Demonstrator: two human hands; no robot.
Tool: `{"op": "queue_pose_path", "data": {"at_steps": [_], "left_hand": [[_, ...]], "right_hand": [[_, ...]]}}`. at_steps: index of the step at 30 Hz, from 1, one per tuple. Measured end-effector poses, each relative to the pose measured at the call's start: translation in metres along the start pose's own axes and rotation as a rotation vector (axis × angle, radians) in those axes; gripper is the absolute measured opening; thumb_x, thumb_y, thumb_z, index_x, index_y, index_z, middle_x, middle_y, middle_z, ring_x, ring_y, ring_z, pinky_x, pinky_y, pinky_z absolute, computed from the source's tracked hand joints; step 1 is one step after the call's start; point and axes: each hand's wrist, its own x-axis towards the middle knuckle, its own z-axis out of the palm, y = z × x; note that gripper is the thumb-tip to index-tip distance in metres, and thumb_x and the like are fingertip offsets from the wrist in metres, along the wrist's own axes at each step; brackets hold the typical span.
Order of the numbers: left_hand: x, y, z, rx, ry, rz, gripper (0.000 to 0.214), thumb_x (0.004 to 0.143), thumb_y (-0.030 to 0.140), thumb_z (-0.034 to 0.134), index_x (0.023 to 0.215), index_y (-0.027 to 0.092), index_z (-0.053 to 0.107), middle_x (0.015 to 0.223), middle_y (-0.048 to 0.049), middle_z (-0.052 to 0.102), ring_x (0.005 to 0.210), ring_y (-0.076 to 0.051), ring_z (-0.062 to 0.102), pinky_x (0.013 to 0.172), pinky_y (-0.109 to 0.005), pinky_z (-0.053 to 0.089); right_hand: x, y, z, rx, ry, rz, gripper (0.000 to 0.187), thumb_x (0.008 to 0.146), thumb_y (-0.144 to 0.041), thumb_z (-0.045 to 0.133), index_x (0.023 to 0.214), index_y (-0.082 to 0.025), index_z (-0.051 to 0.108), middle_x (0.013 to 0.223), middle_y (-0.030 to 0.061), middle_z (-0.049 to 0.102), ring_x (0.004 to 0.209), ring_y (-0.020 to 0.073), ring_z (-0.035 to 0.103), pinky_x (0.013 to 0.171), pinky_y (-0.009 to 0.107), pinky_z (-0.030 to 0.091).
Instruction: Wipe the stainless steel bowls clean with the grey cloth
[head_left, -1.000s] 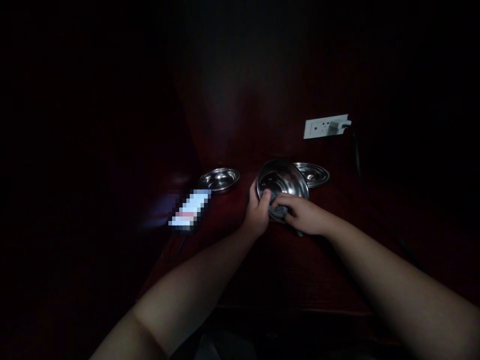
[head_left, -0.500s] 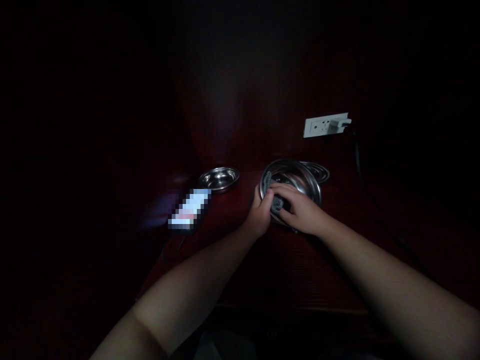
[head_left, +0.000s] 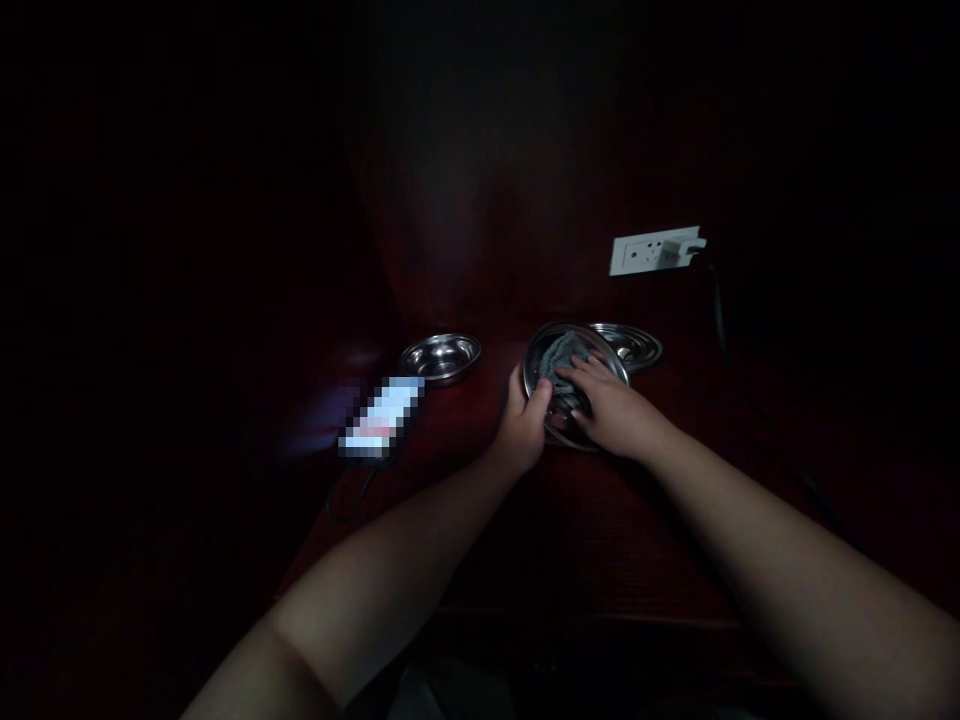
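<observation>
My left hand (head_left: 525, 425) grips a shiny steel bowl (head_left: 533, 346) by its left side, thumb over the rim and fingers mostly hidden behind it. The bowl is tilted, its hollow facing me. Inside lies a grey-green cloth (head_left: 559, 360), bunched against the inner wall. My right hand (head_left: 619, 410) reaches in from the right, its fingers bent over the cloth and pressing it to the metal. Partly covered by the bowl, a round steel lid or plate (head_left: 641, 346) rests just behind it.
A second steel bowl (head_left: 441, 358) stands upright on the dark red table (head_left: 480, 545). Left of it a lit phone (head_left: 382, 418), its screen blurred, has a cable (head_left: 365, 487) running from it. A white wall socket (head_left: 652, 252) holds a plug with a hanging cord (head_left: 718, 305).
The bowl has turned to face me more. The cloth now spreads higher and further across its inside, and my right fingers have shifted slightly right and loosened over it. My left hand keeps its hold.
</observation>
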Motion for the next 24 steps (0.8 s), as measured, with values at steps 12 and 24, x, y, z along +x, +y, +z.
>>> {"op": "queue_pose_path", "data": {"at_steps": [12, 24], "left_hand": [[0.006, -0.007, -0.005, 0.017, 0.041, 0.103, 0.061, 0.083, 0.045, 0.050, 0.136, 0.026, 0.028, 0.135, -0.0081, 0.044, 0.123, -0.023, 0.043, 0.105, -0.042, 0.032], [0.005, -0.008, -0.006, 0.075, -0.016, 0.252, 0.056, 0.085, 0.043, 0.048, 0.135, 0.023, 0.031, 0.135, -0.0081, 0.044, 0.124, -0.021, 0.041, 0.106, -0.035, 0.028]], "right_hand": [[0.000, -0.001, -0.007, 0.123, -0.080, -0.035, 0.044, 0.068, -0.009, 0.052, 0.110, -0.019, 0.058, 0.109, 0.0112, 0.058, 0.100, 0.0242, 0.058, 0.088, 0.037, 0.046], [-0.001, -0.012, -0.013, 0.430, -0.177, -0.222, 0.038, 0.066, -0.002, 0.044, 0.094, -0.019, 0.062, 0.096, 0.0041, 0.064, 0.091, 0.0169, 0.058, 0.086, 0.034, 0.043]]}}
